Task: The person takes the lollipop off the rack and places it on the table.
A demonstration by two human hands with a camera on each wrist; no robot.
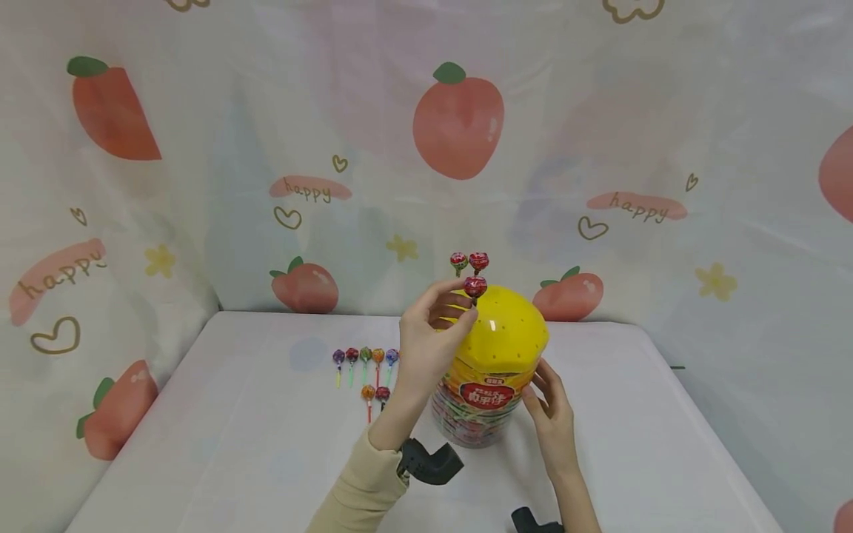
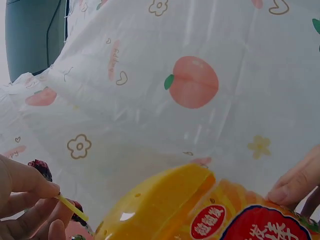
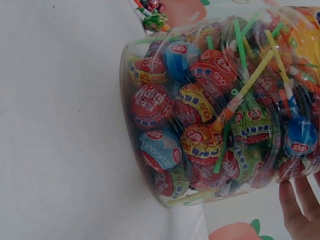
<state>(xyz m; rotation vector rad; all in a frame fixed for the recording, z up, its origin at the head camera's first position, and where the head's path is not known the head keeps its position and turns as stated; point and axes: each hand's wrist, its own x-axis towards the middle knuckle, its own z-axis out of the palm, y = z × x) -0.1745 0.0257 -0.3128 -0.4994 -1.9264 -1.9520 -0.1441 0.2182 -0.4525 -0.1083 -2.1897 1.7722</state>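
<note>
My left hand (image 1: pixel 429 342) is raised in front of the jar's yellow lid (image 1: pixel 509 326) and holds three lollipops (image 1: pixel 475 286) in dark red and green wrappers. In the left wrist view its thumb and forefinger pinch a yellow stick (image 2: pixel 73 206). The large clear jar (image 1: pixel 460 418), packed with wrapped lollipops, stands on the table with its lid on. On the jar's right side rest the thumb and fingers of my right hand (image 1: pixel 554 422). Through the jar's clear wall (image 3: pixel 200 115), the right wrist view shows red, blue, orange and green candies.
Left of the jar, several lollipops (image 1: pixel 366 355) lie in a row on the white table (image 1: pixel 253 429), with two more (image 1: pixel 368 394) below them. My left forearm partly hides this group. A fruit-printed cloth (image 1: pixel 373 111) hangs behind the table.
</note>
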